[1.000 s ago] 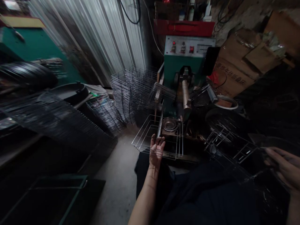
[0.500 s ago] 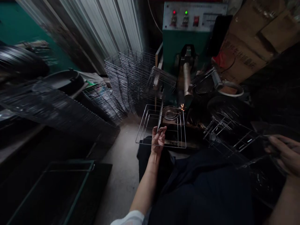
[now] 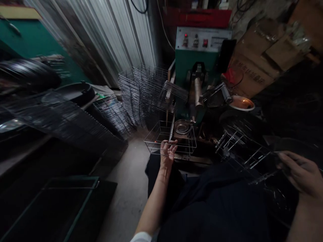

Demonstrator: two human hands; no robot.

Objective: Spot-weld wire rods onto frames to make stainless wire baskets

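Floor grey, wire racks nr wall

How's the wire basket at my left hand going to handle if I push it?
The wire basket looks light for its size, being mostly open gaps. It's probably fairly stiff, since its sides run straight, though such thin wires might bend.

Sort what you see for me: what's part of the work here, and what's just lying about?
In use, or seemingly so:
- left hand, holding wire frame
- right hand, at wire pieces
- green machine
- stacked wire baskets, probably

Apparently lying about:
- cardboard boxes
- red case
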